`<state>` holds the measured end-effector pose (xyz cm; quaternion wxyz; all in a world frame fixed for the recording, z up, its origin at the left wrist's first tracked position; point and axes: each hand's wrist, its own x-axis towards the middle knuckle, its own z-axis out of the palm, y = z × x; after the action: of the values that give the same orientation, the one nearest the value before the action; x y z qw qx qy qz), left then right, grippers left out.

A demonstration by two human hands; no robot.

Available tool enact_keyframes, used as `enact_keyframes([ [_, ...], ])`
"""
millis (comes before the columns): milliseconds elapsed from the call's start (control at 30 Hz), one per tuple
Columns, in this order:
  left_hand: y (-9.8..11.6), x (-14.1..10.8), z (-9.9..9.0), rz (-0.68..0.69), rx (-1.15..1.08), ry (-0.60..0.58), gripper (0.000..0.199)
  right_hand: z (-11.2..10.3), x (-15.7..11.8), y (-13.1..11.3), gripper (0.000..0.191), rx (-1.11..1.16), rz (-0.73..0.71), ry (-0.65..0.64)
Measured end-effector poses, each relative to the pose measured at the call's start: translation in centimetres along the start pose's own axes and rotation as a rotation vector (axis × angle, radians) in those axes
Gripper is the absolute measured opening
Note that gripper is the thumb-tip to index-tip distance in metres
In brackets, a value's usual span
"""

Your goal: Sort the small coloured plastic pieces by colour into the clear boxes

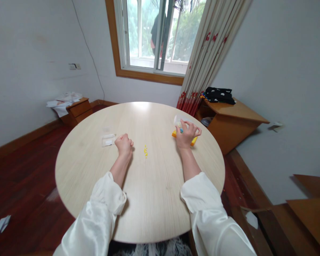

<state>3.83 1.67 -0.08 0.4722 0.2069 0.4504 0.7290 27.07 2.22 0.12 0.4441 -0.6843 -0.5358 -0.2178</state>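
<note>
My left hand point(124, 145) is closed in a fist on the table, beside a small clear plastic box point(108, 140); what it holds, if anything, is hidden. Several tiny yellow pieces point(145, 151) lie loose to the right of that fist. At the right, my right hand point(187, 134) is over a yellow container point(193, 141), thumb and index finger pinched together near a small blue item point(181, 130). Whether the fingers grip the blue item is too small to tell. Just behind this hand lies a clear plastic container point(178, 120).
Both forearms rest over a round pale wooden table point(149, 199). Behind it are a window and a long curtain point(202, 53). A wooden cabinet point(237, 112) with a black cloth point(220, 95) stands at the right, and a small drawer unit point(80, 109) with papers at the left.
</note>
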Motion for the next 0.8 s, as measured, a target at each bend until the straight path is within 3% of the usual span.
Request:
enact_keyframes([
  [133, -0.1, -0.8, 0.2, -0.078, -0.116, -0.154, 0.043, 0.2, -2.5, -5.3, 0.031, 0.132, -0.256, -0.122],
  [233, 0.0, -1.9, 0.3, -0.3, -0.266, -0.43, 0.033, 0.6, -4.9, -8.8, 0.03, 0.269, -0.405, -0.251],
  [267, 0.1, -2.3, 0.3, -0.376, -0.308, -0.524, 0.036, 0.8, -5.5, -9.6, 0.031, 0.31, -0.425, -0.285],
  [333, 0.4, -2.6, 0.3, -0.475, -0.36, -0.605, 0.047, 1.0, -6.2, -10.5, 0.031, 0.389, -0.446, -0.351],
  [500, 0.6, -2.1, -0.2, -0.482, -0.374, -0.494, 0.037, 0.8, -6.3, -10.4, 0.035, 0.507, -0.526, -0.457],
  [800, 0.5, -1.3, 0.0, -0.527, -0.407, -0.414, 0.034, 0.8, -6.2, -10.1, 0.047, 0.41, -0.495, -0.511],
])
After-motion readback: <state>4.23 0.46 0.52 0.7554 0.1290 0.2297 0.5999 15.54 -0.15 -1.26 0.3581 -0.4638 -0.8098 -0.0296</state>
